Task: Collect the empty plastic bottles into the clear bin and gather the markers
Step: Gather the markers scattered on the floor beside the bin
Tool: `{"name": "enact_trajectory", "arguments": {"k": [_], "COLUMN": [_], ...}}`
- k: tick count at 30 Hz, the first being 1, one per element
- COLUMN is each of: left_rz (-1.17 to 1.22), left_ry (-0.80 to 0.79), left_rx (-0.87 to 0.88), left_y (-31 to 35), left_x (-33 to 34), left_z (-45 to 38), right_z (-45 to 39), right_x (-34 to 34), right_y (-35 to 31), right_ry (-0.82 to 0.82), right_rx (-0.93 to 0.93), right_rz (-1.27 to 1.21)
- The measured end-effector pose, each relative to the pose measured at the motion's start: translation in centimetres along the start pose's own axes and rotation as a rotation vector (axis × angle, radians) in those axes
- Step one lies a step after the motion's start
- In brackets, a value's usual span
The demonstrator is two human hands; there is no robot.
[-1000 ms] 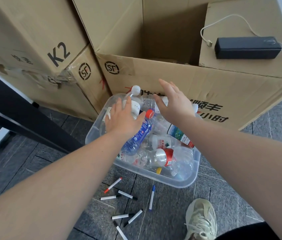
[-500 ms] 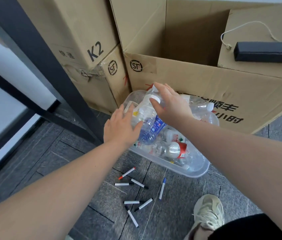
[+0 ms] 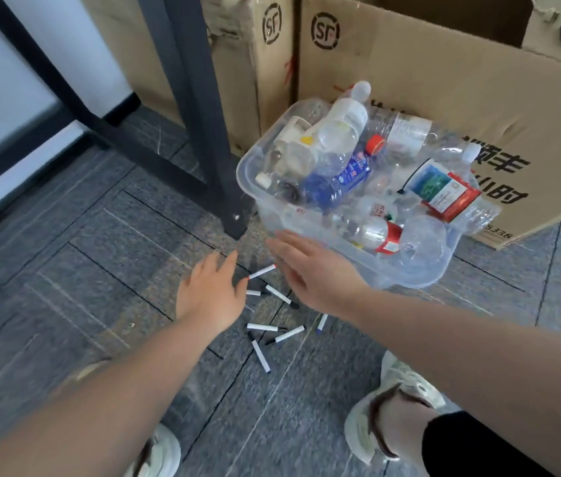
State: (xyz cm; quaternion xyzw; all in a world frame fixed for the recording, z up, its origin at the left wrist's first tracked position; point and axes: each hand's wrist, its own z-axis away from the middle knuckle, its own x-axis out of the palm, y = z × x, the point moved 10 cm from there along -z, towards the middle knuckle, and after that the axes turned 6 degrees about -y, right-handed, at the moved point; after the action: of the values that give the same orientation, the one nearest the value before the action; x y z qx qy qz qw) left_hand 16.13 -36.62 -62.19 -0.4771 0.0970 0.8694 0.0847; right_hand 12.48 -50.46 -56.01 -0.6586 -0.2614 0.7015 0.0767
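Note:
The clear bin (image 3: 420,275) stands on the floor, heaped with several empty plastic bottles, among them a blue-labelled one (image 3: 336,179) and a red-capped one (image 3: 375,232). In front of it several white markers lie scattered on the tiles, such as a red-tipped marker (image 3: 262,271) and a black-capped marker (image 3: 260,356). My left hand (image 3: 211,294) hovers open just left of the markers, fingers spread. My right hand (image 3: 313,271) is open above the markers, close to the bin's near wall, and hides part of the pile. Neither hand holds anything.
A black metal table leg (image 3: 203,115) stands just left of the bin. Large cardboard boxes (image 3: 444,80) are stacked behind it. My two shoes (image 3: 406,387) (image 3: 160,456) rest on the grey tiled floor near the markers.
Both hands have left the bottles in the bin and dropped toward the markers on the floor. The view has tilted down and left.

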Motion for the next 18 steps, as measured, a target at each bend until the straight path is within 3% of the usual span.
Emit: {"name": "enact_trajectory", "arguments": {"k": [5,10,18], "left_rz": [0.024,0.017,0.049], "left_ry": [-0.063,-0.084,-0.086], "left_rx": [-0.053,0.001,0.049], "left_y": [-2.9,-2.2,1.7], "left_x": [4.8,7.2,8.8], "left_z": [-1.7,-5.5,-11.8], "right_z": [2.3,3.6,3.7], "right_x": [9.4,15.0,19.9], "right_y": [5.9,10.5,12.4], "right_ry": [-0.465,-0.630,-0.795], "right_rx": [0.243,0.338,0.250], "right_rz": [0.156,0.258,0.371]}}
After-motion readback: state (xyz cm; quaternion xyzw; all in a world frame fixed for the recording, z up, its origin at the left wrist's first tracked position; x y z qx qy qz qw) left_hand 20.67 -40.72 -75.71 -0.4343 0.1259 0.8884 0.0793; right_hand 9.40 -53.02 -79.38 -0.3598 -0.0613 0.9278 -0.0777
